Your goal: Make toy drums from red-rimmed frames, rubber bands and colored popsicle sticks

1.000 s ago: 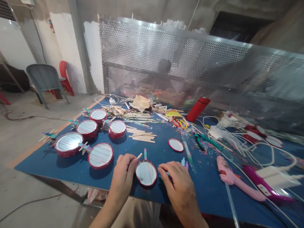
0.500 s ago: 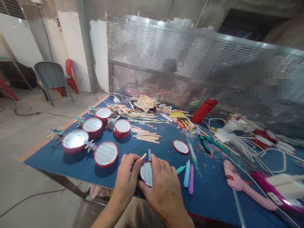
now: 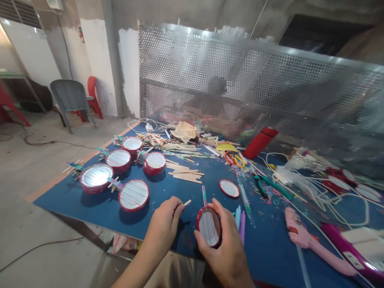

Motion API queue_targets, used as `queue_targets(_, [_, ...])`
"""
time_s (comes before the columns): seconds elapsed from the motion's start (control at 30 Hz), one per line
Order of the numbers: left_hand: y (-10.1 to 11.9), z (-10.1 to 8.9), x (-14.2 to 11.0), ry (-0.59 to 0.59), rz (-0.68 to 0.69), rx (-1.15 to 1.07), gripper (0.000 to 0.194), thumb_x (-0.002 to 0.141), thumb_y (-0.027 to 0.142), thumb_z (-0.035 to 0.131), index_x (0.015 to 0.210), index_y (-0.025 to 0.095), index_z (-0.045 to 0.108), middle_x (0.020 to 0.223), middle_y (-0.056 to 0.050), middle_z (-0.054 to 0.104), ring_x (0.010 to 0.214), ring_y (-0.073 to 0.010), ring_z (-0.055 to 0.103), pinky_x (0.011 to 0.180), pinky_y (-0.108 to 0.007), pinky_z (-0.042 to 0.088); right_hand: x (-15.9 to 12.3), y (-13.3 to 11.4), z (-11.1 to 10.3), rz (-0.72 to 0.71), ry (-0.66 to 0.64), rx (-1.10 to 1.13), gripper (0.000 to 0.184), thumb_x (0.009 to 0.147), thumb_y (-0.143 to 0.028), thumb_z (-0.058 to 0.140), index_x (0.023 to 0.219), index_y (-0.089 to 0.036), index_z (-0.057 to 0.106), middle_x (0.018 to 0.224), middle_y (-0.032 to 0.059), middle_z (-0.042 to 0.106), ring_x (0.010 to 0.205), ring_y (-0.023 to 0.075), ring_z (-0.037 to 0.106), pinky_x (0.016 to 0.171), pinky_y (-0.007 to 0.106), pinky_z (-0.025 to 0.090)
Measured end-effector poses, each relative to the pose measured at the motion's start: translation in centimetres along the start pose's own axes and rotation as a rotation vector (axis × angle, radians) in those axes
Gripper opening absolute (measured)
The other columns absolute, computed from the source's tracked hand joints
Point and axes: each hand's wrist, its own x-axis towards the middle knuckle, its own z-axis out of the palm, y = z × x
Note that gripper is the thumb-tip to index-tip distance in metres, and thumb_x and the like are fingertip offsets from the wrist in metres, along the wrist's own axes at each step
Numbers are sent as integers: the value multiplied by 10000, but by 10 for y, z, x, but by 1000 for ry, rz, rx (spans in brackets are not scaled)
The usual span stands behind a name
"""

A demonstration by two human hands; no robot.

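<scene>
My right hand (image 3: 225,248) grips a small round red-rimmed lid (image 3: 209,226) with strings across its white face and a coloured stick neck pointing away from me; it is tilted up off the blue table (image 3: 168,192). My left hand (image 3: 165,224) is closed in a pinch on a short wooden stick piece (image 3: 187,203), just left of the lid. Coloured markers (image 3: 240,218) lie on the table right of my right hand.
Several finished red lid instruments (image 3: 134,195) sit at the left. A loose lid (image 3: 229,188), craft sticks (image 3: 184,175), a red bottle (image 3: 259,143), pliers (image 3: 260,187), pink glue guns (image 3: 312,244) and cables lie across the table. A perforated metal screen (image 3: 255,84) stands behind, with a person beyond it.
My right hand took hold of the lid, lifted it off the table and moved it right. My left hand let go of the lid and keeps the stick piece.
</scene>
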Motion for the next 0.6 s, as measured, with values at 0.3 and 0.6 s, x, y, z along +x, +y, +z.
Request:
queue_targets(0.3, [7, 0, 6, -28, -32, 89, 222, 883, 374, 318, 707, 251, 377, 630, 9, 465, 619, -205, 472, 617, -296, 360, -11, 9, -8, -287, -110, 145, 702, 737, -184, 562, 1407, -123, 364, 1260, 144, 513, 1185, 301, 493, 962, 461, 484])
queue_targets(0.6, [9, -3, 7, -62, -42, 64, 237, 894, 373, 313, 699, 254, 377, 607, 19, 456, 598, -196, 468, 610, -286, 361, -7, 9, -9, -389, -135, 61, 672, 718, -199, 558, 1360, -81, 397, 1202, 159, 541, 1144, 302, 519, 927, 458, 532])
